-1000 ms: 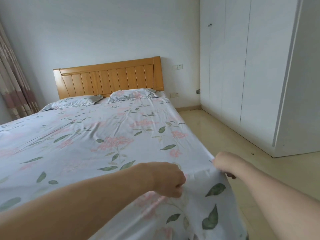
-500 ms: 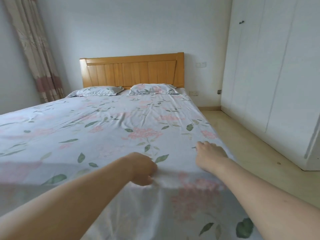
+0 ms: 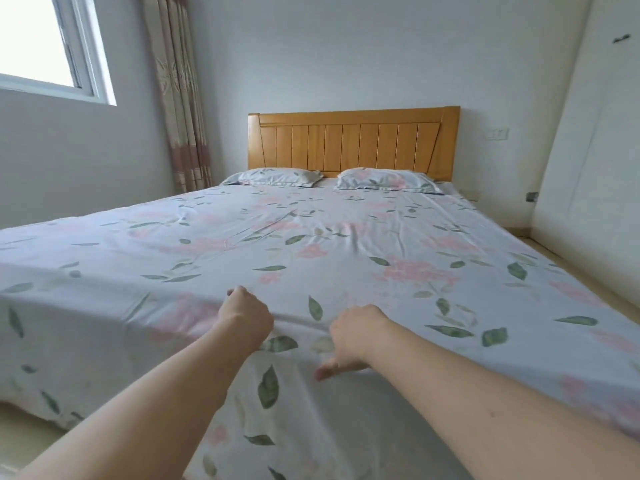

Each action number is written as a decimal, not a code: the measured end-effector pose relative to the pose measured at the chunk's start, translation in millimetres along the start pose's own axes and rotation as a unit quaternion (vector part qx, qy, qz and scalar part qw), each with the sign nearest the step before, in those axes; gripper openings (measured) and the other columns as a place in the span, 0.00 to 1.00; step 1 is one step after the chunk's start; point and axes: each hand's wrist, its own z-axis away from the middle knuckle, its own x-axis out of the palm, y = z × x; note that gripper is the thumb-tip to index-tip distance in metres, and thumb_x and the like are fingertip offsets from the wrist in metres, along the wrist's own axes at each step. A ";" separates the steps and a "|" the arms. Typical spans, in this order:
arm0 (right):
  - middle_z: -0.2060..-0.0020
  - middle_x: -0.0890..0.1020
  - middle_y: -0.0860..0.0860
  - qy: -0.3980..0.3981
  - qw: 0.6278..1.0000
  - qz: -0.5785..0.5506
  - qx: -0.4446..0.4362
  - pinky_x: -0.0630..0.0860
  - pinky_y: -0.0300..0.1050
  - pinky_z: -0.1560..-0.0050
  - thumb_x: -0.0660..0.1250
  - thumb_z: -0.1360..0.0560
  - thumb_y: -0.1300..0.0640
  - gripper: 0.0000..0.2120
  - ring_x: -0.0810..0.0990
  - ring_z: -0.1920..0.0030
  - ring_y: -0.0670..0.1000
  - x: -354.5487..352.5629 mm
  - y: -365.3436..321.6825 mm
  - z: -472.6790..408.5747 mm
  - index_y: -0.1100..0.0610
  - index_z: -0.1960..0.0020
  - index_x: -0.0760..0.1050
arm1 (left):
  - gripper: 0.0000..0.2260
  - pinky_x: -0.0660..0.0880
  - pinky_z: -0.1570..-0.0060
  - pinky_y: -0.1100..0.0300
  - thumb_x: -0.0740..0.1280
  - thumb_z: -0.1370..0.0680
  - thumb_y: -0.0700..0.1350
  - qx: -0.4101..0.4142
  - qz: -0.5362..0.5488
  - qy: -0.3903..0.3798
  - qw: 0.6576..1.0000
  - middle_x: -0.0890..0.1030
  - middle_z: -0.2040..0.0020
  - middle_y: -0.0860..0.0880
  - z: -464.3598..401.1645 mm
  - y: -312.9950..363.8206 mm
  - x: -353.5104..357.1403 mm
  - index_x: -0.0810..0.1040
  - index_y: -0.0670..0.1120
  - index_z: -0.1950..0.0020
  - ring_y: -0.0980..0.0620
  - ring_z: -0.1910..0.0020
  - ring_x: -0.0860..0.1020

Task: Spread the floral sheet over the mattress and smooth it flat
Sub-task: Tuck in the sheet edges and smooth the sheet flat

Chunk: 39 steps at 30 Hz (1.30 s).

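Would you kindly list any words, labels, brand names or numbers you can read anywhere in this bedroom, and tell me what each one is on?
None: no readable text shows anywhere.
The floral sheet and the two pillows carry only flowers and leaves.
The headboard is plain wood.
The wall switch plate is too small to show any marking.

Two floral pillows point(image 3: 386, 179) lie against a wooden headboard point(image 3: 353, 142), near a curtained window point(image 3: 45, 43).

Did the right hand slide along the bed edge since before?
Yes. The right hand moved left along the foot edge of the floral sheet, away from the bed's right corner, toward the middle.
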 end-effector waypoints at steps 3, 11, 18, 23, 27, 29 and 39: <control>0.39 0.78 0.56 -0.044 0.999 -0.013 -0.024 0.73 0.51 0.46 0.57 0.24 0.34 0.31 0.77 0.40 0.58 -3.4 -10.0 -2.9 0.59 0.37 0.74 | 0.16 0.66 0.37 0.43 0.60 0.20 0.41 0.006 -0.036 -0.037 0.999 0.75 0.35 0.42 -6.0 15.4 18.1 0.72 0.43 0.32 0.39 0.38 0.74; 0.44 0.80 0.57 -0.070 0.994 -0.082 -0.012 0.75 0.48 0.46 0.59 0.22 0.57 0.12 0.79 0.47 0.58 -30.1 -13.8 4.2 0.60 0.45 0.78 | 0.11 0.73 0.55 0.53 0.62 0.23 0.39 -0.009 0.014 -0.013 1.000 0.83 0.48 0.47 -1.6 -3.6 26.3 0.80 0.45 0.43 0.46 0.51 0.83; 0.49 0.82 0.58 -0.069 0.994 -0.077 -0.023 0.73 0.44 0.55 0.59 0.22 0.57 0.12 0.78 0.55 0.56 -45.7 -12.6 10.2 0.62 0.49 0.78 | 0.12 0.72 0.57 0.57 0.63 0.24 0.36 -0.039 0.076 0.030 0.996 0.79 0.43 0.48 20.6 -31.9 10.4 0.79 0.46 0.43 0.47 0.47 0.78; 0.55 0.82 0.57 -0.138 0.988 -0.067 -0.028 0.75 0.47 0.53 0.60 0.22 0.56 0.12 0.76 0.59 0.55 -21.8 -26.5 -0.5 0.61 0.58 0.76 | 0.12 0.72 0.52 0.53 0.61 0.22 0.36 0.004 0.014 -0.002 1.000 0.81 0.43 0.45 20.4 9.6 37.4 0.78 0.44 0.41 0.44 0.46 0.80; 0.64 0.80 0.54 -0.161 0.955 -0.250 -0.018 0.73 0.44 0.60 0.62 0.22 0.53 0.12 0.77 0.65 0.54 -40.4 -18.4 -32.0 0.57 0.61 0.76 | 0.12 0.73 0.46 0.52 0.61 0.21 0.37 0.038 0.056 0.022 0.997 0.78 0.41 0.45 20.9 1.3 40.9 0.77 0.44 0.40 0.43 0.42 0.77; 0.61 0.80 0.53 -0.004 0.957 -0.288 0.010 0.74 0.44 0.58 0.60 0.23 0.54 0.10 0.79 0.61 0.54 -45.4 -13.5 -60.6 0.57 0.59 0.76 | 0.09 0.76 0.48 0.53 0.63 0.22 0.38 0.063 0.097 0.028 0.993 0.78 0.48 0.48 22.2 -11.6 43.7 0.79 0.45 0.44 0.45 0.46 0.78; 0.22 0.41 0.49 0.012 0.978 -0.208 0.029 0.40 0.62 0.26 0.40 0.19 0.42 0.29 0.41 0.22 0.53 -7.9 -74.1 -189.5 0.50 0.21 0.41 | 0.07 0.69 0.53 0.56 0.57 0.22 0.44 -0.062 0.352 0.166 0.919 0.77 0.46 0.45 -25.0 -97.9 110.9 0.74 0.47 0.49 0.43 0.44 0.76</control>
